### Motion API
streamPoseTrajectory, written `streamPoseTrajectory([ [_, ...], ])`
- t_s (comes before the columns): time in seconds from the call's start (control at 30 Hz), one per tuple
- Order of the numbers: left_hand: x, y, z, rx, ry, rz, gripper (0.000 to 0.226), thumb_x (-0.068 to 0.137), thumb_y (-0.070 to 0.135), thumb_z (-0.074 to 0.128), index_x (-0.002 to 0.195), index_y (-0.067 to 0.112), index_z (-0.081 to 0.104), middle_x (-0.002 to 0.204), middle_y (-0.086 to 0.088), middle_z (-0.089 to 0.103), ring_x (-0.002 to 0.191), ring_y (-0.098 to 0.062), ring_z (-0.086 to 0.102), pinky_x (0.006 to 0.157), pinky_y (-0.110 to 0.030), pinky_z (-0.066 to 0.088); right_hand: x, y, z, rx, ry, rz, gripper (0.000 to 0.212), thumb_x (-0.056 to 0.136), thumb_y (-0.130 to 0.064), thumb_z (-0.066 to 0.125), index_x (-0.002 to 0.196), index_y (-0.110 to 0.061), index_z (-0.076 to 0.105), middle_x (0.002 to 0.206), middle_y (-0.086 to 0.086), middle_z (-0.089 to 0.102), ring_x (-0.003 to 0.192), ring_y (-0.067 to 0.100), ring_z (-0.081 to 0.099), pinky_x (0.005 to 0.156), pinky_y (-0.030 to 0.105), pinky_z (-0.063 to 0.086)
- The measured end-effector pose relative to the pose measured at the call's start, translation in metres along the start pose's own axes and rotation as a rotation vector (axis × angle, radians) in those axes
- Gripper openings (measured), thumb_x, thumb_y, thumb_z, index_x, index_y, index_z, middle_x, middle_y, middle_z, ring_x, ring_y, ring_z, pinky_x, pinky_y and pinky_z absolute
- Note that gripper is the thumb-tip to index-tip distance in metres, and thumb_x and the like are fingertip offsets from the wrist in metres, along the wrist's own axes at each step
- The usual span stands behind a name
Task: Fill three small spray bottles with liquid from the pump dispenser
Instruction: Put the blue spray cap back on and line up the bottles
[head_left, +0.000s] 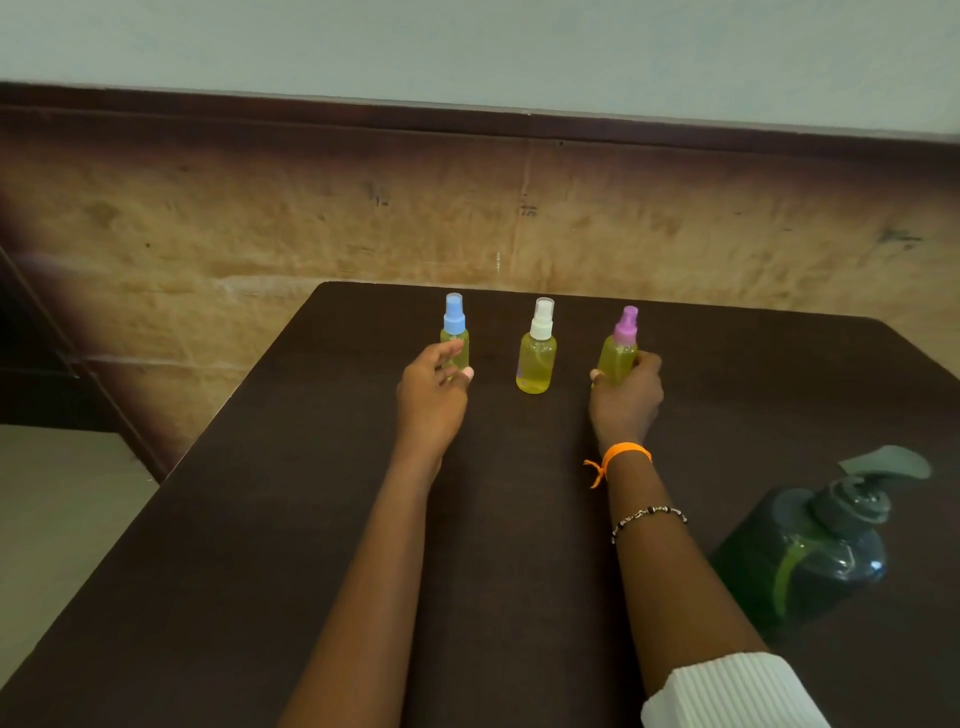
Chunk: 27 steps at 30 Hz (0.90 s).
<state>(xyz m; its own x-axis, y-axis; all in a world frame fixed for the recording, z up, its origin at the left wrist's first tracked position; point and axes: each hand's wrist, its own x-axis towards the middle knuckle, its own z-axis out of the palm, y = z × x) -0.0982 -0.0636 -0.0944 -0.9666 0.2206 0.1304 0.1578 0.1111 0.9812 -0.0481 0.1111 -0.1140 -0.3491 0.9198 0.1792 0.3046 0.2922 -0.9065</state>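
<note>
Three small spray bottles holding yellow liquid stand in a row near the far edge of the dark table (311, 519). The blue-capped bottle (455, 325) is on the left, and my left hand (434, 389) curls around its lower body with thumb and fingers touching it. The white-capped bottle (537, 348) stands free in the middle. On the right, my right hand (626, 397) is closed around the base of the pink-capped bottle (621, 343). The dark green pump dispenser (810, 545), with a grey pump head, sits at the near right beside my right forearm.
A worn brown wall panel (363, 218) rises just behind the table's far edge. To the left the table drops off to a pale floor (57, 509). An orange band and a bead bracelet circle my right wrist.
</note>
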Motion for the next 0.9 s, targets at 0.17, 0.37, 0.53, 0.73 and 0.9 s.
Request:
streamPoseTrajectory([
  [0.17, -0.006, 0.002, 0.003, 0.018, -0.032, -0.009, 0.036, 0.089, 0.004, 0.056, 0.124, 0.014, 0.057, 0.123, 0.003, 0.060, 0.109, -0.010, 0.058, 0.092, -0.022, 0.043, -0.023, -0.008, -0.010, 0.004, -0.081, -0.064, 0.078, 0.082, -0.005, 0.071, 0.144, 0.002, 0.024, 0.148, 0.018, 0.031, 0.139, 0.030, 0.029, 0.112, 0.032, 0.023],
  [0.37, -0.050, 0.011, 0.016, -0.016, -0.086, -0.058, 0.033, 0.089, 0.005, 0.057, 0.120, 0.015, 0.059, 0.109, 0.004, 0.063, 0.101, -0.006, 0.058, 0.083, -0.015, 0.041, -0.078, -0.014, -0.070, -0.116, -0.375, -0.331, 0.063, 0.089, -0.002, 0.061, 0.141, 0.001, 0.027, 0.148, 0.016, 0.026, 0.135, 0.027, 0.032, 0.105, 0.019, 0.026],
  [0.53, -0.104, 0.028, 0.033, -0.061, -0.212, -0.052, 0.030, 0.090, 0.006, 0.057, 0.118, 0.015, 0.059, 0.106, 0.006, 0.062, 0.093, 0.002, 0.056, 0.073, -0.007, 0.043, -0.129, -0.001, -0.143, -0.046, -0.398, -0.446, 0.023, 0.087, -0.003, 0.063, 0.107, -0.014, 0.065, 0.122, 0.000, 0.051, 0.113, 0.008, 0.054, 0.094, 0.018, 0.040],
  [0.73, -0.164, 0.048, 0.057, -0.119, -0.375, -0.046, 0.026, 0.092, 0.004, 0.053, 0.112, 0.017, 0.062, 0.107, 0.004, 0.063, 0.105, -0.006, 0.058, 0.090, -0.018, 0.044, -0.157, 0.020, -0.216, 0.120, -0.055, -0.406, 0.035, 0.080, 0.008, 0.065, 0.081, -0.025, 0.056, 0.087, -0.008, 0.050, 0.074, 0.003, 0.053, 0.065, 0.009, 0.043],
  [0.9, -0.190, 0.062, 0.070, -0.078, -0.511, -0.012, 0.031, 0.093, 0.005, 0.052, 0.120, 0.017, 0.059, 0.119, 0.005, 0.061, 0.109, -0.001, 0.054, 0.084, -0.010, 0.042, -0.135, 0.039, -0.239, 0.131, -0.084, -0.244, 0.051, 0.076, 0.006, 0.072, 0.108, -0.023, 0.044, 0.106, -0.006, 0.041, 0.085, 0.001, 0.049, 0.074, 0.009, 0.042],
])
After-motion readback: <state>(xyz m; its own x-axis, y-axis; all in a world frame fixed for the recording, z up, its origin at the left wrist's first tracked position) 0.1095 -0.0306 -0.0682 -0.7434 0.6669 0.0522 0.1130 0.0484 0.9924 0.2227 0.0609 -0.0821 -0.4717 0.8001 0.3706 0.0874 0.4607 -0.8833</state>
